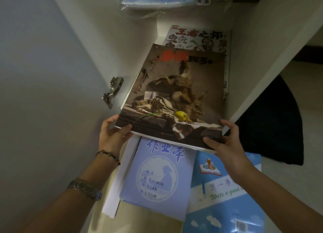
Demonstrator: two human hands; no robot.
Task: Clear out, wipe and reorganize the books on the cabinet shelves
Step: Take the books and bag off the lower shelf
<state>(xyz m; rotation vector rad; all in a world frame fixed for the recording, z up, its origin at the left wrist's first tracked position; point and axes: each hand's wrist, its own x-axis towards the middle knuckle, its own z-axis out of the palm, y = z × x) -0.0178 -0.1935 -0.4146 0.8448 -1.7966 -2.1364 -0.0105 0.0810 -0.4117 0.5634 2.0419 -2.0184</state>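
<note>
Here the art book [174,96] sits gripped between left hand [113,136] and right hand [225,142].

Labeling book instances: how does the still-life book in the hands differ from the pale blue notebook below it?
The still-life book has a dark painted cover; the pale blue notebook has a light cover with a round emblem. The still-life book is held at its near corners by the left hand and right hand, near the shelf; the notebook lies loose, untouched. The book looks larger and overlaps the notebook's top edge. Both lie face up.
</note>
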